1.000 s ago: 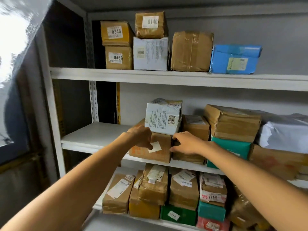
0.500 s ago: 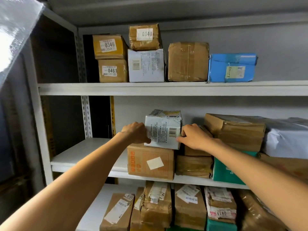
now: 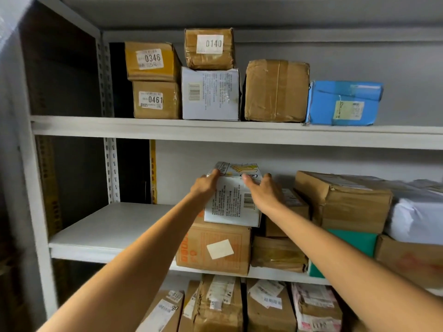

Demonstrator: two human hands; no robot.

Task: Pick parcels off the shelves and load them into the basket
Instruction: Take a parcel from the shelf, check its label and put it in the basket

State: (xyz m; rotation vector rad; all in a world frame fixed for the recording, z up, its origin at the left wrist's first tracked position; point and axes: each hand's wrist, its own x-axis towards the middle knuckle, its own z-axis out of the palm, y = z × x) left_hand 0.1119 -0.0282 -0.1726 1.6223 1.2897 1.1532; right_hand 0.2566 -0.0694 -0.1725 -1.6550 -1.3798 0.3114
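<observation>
White parcel [image 3: 231,202] sits on the middle shelf [image 3: 107,226], perched on top of a brown carton with orange print [image 3: 215,250] and a blank white sticker on its front. The parcel carries small printed text and a barcode on the face toward me, with a yellow picture on its lid. Both of the person's hands are on it. The left hand [image 3: 205,185] wraps its fingers over the top left corner, and the right hand [image 3: 262,191] clasps the top right corner, thumb on the front edge and fingers round the side. Whether the parcel is lifted clear of the carton, I cannot tell.

Just beside it on the right, two small brown boxes [image 3: 279,254] are stacked, partly hidden by the right forearm. Further right a larger taped brown box [image 3: 342,202] rests on a green box [image 3: 352,240], and a white plastic-wrapped bundle [image 3: 417,216] lies at the far edge.

On the top shelf [image 3: 215,131] stand a box labelled 0346 [image 3: 151,62] over a box labelled 0461 [image 3: 155,100], a box labelled 0140 [image 3: 208,49] on a white box [image 3: 209,94], then a tall taped brown box [image 3: 276,91] and a blue parcel [image 3: 344,103]. Labelled parcels [image 3: 271,307] crowd the shelf below.
</observation>
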